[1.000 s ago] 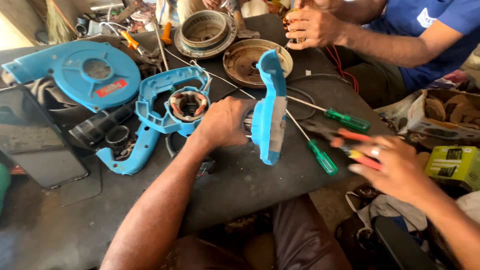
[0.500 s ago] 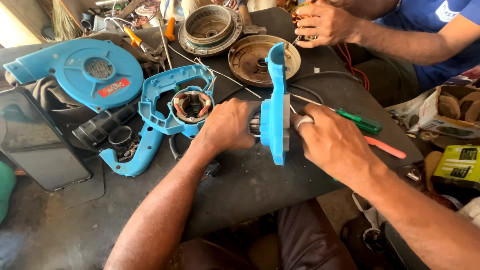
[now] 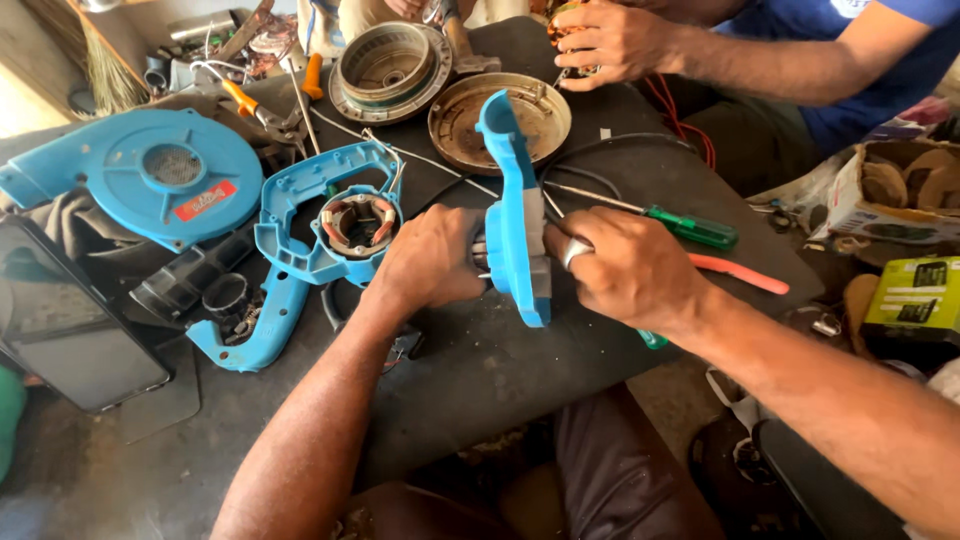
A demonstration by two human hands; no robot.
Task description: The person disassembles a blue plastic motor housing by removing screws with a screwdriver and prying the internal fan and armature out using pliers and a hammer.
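Note:
A blue plastic housing half (image 3: 515, 215) stands on edge on the dark work table (image 3: 500, 370). My left hand (image 3: 432, 262) grips it from the left, fingers closed on a part behind it. From the right, my right hand (image 3: 628, 268) presses against the same shell, a ring on one finger. Left of my hands lies the other blue housing half (image 3: 300, 250) with a copper-wound motor stator (image 3: 357, 222) seated in it.
A round blue blower casing (image 3: 150, 175) lies far left. A green-handled screwdriver (image 3: 690, 227) and an orange-handled tool (image 3: 735, 273) sit right of my hands. Two round metal covers (image 3: 462, 125) rest at the back. Another person's hand (image 3: 615, 40) works at top right. A dark phone (image 3: 70, 330) lies left.
My right hand came in from the right, away from the orange-handled tool, and closed on the upright blue shell. My left hand kept its grip.

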